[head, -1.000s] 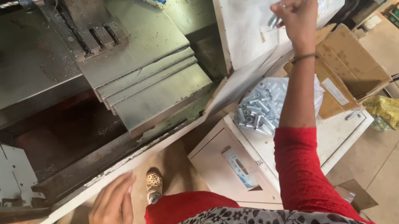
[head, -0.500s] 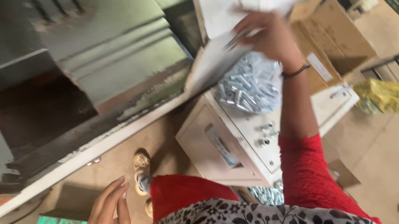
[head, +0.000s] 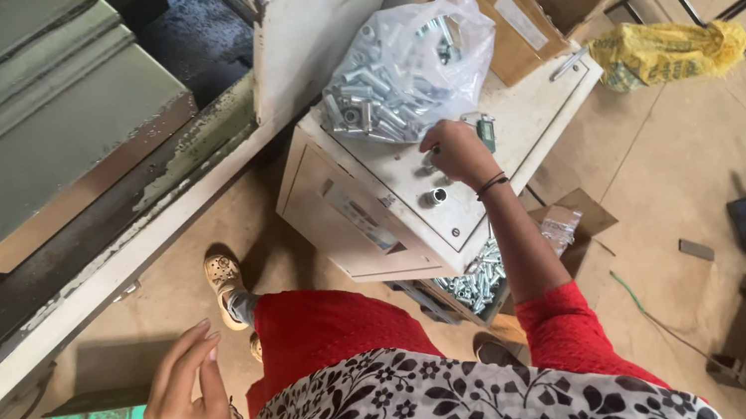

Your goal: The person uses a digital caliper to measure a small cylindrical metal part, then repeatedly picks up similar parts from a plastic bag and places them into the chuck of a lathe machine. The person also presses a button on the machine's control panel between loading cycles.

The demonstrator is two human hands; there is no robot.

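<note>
Steel cylinders, clear bag (head: 405,68) | right hand (head: 456,150) grip curled, contents unclear | left hand (head: 184,398) open

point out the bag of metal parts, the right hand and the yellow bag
bag of metal parts (head: 401,73), head view, on the clear plastic's middle
right hand (head: 456,151), head view, back of the hand
yellow bag (head: 670,52), head view, its middle

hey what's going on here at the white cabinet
A person stands at a white metal cabinet beside a large grey machine. Their right hand reaches to the cabinet top at the edge of a clear plastic bag of small metal parts; whether the fingers grip a part cannot be told. One loose part stands near the hand. The left hand hangs open and empty by their side. More parts lie below the cabinet.
</note>
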